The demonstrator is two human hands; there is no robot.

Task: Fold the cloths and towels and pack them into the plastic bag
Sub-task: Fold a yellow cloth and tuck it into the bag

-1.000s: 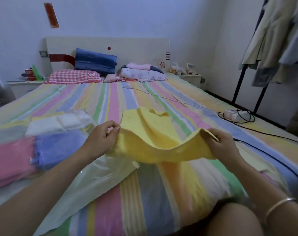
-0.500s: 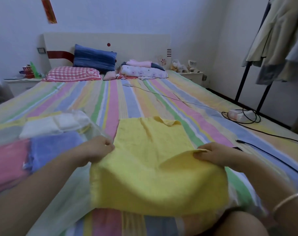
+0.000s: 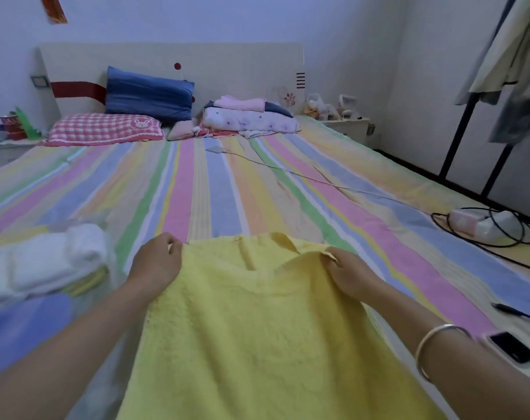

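At the left edge of the frame, a thin clear plastic bag (image 3: 75,221) shows as crumpled film beside a stack of folded white cloths (image 3: 57,262); I cannot tell whether the stack lies inside it; a folded blue cloth (image 3: 24,322) sits just below. The flat yellow terry towel (image 3: 257,334) fills the lower centre, its near edge running off the bottom; the left hand (image 3: 156,265) pinches its far left corner; the right hand (image 3: 348,275) pinches its far right corner, fingers curled on the cloth. Beyond that far edge the striped bedsheet (image 3: 227,189) stretches up to the pillows (image 3: 148,95); 1 black cable coil (image 3: 485,228) lies at the right edge; 1 dark phone (image 3: 514,347) lies at lower right.
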